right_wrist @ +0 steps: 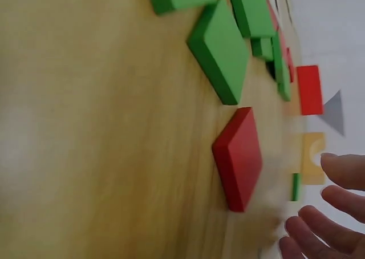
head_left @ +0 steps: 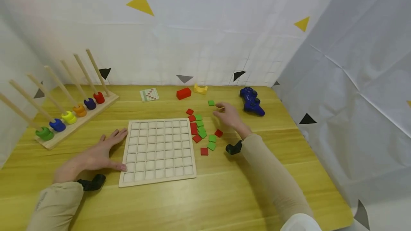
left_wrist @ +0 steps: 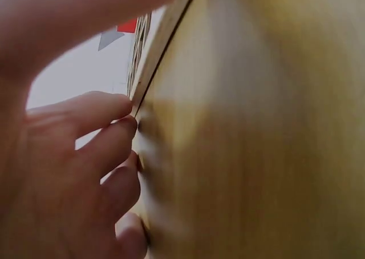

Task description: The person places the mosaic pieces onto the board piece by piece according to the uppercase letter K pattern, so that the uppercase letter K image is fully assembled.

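With the left hand (head_left: 96,156) lying flat and released against the grid board (head_left: 158,150), every cell stood unfilled and all the red and green tiles (head_left: 200,129) lay loose on the worktop (head_left: 224,195), the right hand (head_left: 229,116) reaching relaxed beyond them; no legible writing showed.

Wooden table (head_left: 224,195), grid board (head_left: 158,150), scattered tiles (head_left: 202,131), peg rack (head_left: 75,111)

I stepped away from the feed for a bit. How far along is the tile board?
Nothing looks placed: every cell of the grid board is empty. The left hand rests flat at its edge; the right hand reaches near a small tile. The red and green tiles all lie loose beside the board.
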`<state>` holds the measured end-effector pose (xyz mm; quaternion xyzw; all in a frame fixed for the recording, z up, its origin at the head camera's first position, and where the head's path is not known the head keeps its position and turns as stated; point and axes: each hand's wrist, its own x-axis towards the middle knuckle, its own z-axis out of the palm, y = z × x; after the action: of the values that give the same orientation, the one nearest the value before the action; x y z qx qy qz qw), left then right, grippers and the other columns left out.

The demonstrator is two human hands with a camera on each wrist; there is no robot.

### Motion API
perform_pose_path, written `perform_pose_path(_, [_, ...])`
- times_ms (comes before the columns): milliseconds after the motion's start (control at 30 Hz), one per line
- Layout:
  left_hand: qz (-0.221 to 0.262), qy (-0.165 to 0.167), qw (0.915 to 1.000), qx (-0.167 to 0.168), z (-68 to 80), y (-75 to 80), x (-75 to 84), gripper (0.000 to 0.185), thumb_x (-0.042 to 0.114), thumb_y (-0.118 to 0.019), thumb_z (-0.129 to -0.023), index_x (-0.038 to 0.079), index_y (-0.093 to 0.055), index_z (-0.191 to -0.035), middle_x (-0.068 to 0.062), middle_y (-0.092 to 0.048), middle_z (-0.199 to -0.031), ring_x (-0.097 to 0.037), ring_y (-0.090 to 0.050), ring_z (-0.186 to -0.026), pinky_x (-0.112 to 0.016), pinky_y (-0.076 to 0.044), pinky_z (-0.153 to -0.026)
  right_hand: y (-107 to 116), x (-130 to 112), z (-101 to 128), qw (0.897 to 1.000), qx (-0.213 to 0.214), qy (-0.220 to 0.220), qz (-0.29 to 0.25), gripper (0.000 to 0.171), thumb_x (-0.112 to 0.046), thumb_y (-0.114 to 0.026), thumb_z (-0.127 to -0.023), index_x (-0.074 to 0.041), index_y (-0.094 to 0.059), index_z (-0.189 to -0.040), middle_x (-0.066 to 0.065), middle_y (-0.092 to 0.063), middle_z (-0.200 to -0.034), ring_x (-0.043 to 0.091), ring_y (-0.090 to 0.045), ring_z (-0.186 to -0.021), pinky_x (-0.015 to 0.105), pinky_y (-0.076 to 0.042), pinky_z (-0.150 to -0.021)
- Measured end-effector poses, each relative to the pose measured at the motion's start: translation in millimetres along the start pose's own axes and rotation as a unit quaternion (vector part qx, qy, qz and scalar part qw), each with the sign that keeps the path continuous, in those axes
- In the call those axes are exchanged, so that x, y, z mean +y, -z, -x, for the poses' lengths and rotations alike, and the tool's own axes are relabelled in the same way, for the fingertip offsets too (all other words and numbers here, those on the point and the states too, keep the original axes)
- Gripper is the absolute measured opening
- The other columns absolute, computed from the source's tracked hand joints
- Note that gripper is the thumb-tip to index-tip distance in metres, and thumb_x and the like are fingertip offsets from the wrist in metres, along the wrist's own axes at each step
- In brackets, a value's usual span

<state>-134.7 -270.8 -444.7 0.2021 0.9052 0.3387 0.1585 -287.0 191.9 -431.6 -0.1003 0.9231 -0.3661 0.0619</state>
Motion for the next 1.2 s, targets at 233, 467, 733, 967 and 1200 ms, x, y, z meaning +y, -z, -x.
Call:
perform_pose_path(233, [-0.003,-0.013,0.9999,-0.004,-0.6,-2.6,3.7,0.123,0.051,-0.085,-0.071,-0.002,-0.017,-0.158,-0.026,-0.006,-0.165,-0.052,0.001,-0.149,-0.069,0.006,-0.116,-5.0,5.6,-24.4,0.999,-0.025,-0.019,-0.009,0.059,-0.017,-0.060,-0.099,-0.004,-0.038,-0.152,0.023,-0.047,-0.141,0.037,-0.052,-0.127,0.051,-0.047,-0.103])
perform_pose_path(467, [0.014,-0.016,0.9997,-0.013,-3.9,-4.8,6.5,0.120,0.046,-0.086,-0.071,-0.004,-0.018,-0.157,-0.027,-0.005,-0.165,-0.051,0.000,-0.150,-0.068,0.001,-0.118,-2.4,10.8,-43.5,0.998,-0.052,-0.009,0.033,0.050,-0.014,-0.058,-0.101,-0.003,-0.045,-0.148,0.026,-0.041,-0.133,0.039,-0.049,-0.119,0.049,-0.046,-0.099])
perform_pose_path(733, [0.013,-0.005,0.9997,-0.021,-6.0,-3.9,8.3,0.121,0.044,-0.087,-0.071,-0.006,-0.018,-0.156,-0.029,-0.005,-0.164,-0.052,0.001,-0.149,-0.070,0.001,-0.116,-1.5,11.1,-47.5,0.997,-0.053,-0.011,0.054,0.032,-0.015,-0.061,-0.100,-0.002,-0.057,-0.129,0.023,-0.046,-0.126,0.035,-0.050,-0.113,0.046,-0.047,-0.094])
perform_pose_path(967, [-0.004,-0.005,0.9997,-0.025,-11.5,-4.1,8.7,0.121,0.048,-0.086,-0.072,-0.004,-0.016,-0.158,-0.026,-0.003,-0.166,-0.050,0.003,-0.150,-0.068,0.000,-0.118,-2.0,11.9,-44.1,0.998,-0.044,-0.015,0.051,0.030,-0.014,-0.062,-0.100,0.005,-0.056,-0.123,0.024,-0.050,-0.125,0.035,-0.051,-0.114,0.046,-0.046,-0.099])
perform_pose_path(1200, [0.001,-0.008,0.9996,-0.027,-10.2,-4.3,6.9,0.122,0.047,-0.085,-0.073,-0.004,-0.014,-0.158,-0.026,-0.001,-0.165,-0.051,0.004,-0.150,-0.067,0.001,-0.118,-4.2,17.8,-43.3,0.998,-0.041,-0.013,0.043,0.033,-0.016,-0.061,-0.100,0.005,-0.057,-0.124,0.022,-0.049,-0.124,0.031,-0.050,-0.109,0.042,-0.045,-0.097])
